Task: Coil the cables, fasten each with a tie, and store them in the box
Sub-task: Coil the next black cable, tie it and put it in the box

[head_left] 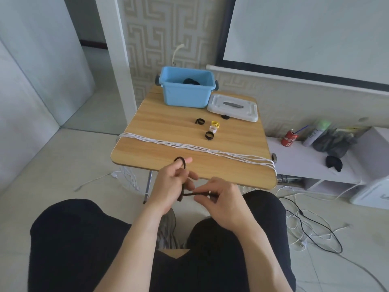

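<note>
Coiling black cable over near edge of wooden table (pixel 168 127).
Left hand (pixel 168 184) gripping looped thin black cable (pixel 190 193); right hand (pixel 223 199) pinching its strand. Open blue plastic box (pixel 185 95) at far edge.

A light-blue box (pixel 186 91) and white lid (pixel 233 108) sit on the wood-grain table (pixel 160 123), with black ties (pixel 199 121), a yellow tie (pixel 215 124), white cables (pixel 189 147), a red can (pixel 290 138) and beige maze-patterned wallpaper (pixel 157 28).
</note>
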`<state>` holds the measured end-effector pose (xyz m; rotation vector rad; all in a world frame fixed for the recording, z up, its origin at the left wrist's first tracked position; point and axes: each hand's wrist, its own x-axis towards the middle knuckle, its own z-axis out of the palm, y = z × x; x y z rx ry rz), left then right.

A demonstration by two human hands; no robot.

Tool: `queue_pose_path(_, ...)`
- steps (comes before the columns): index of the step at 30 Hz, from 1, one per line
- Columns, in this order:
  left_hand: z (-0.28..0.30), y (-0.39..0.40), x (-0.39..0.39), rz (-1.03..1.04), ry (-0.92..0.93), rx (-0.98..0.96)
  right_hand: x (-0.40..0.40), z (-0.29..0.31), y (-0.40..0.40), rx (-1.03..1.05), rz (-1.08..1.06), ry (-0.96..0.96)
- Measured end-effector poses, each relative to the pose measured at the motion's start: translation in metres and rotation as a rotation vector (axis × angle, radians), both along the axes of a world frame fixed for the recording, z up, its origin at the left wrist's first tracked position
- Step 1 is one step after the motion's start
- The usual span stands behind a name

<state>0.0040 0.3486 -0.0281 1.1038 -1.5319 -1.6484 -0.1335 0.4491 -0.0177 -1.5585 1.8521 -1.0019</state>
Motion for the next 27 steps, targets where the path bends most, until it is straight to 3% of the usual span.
queue_pose_path(4,0.006,0.004,0.004,-0.273,-0.209,-0.018,-0.007,0.007,-0.002,-0.166,-0.253,-0.124)
queue_pose_path(7,0.011,0.007,0.005,-0.411,-0.070,0.155,-0.018,0.010,-0.005,-0.171,-0.345,-0.192)
queue_pose_path(10,0.015,0.006,0.004,-0.478,0.023,0.211,-0.020,0.003,-0.012,-0.170,-0.315,-0.234)
queue_pose_path(15,0.009,0.004,0.003,-0.320,0.148,0.265,-0.013,-0.005,-0.015,-0.112,-0.292,-0.312)
queue_pose_path(21,0.011,0.004,-0.002,-0.088,0.624,0.507,-0.006,-0.008,-0.012,-0.032,-0.182,-0.335)
queue_pose_path(23,0.013,0.002,-0.002,0.010,0.759,0.506,-0.006,-0.009,-0.010,-0.017,-0.160,-0.354)
queue_pose_path(27,0.015,-0.011,0.005,0.159,0.890,0.416,-0.010,-0.012,-0.003,0.133,-0.077,-0.213)
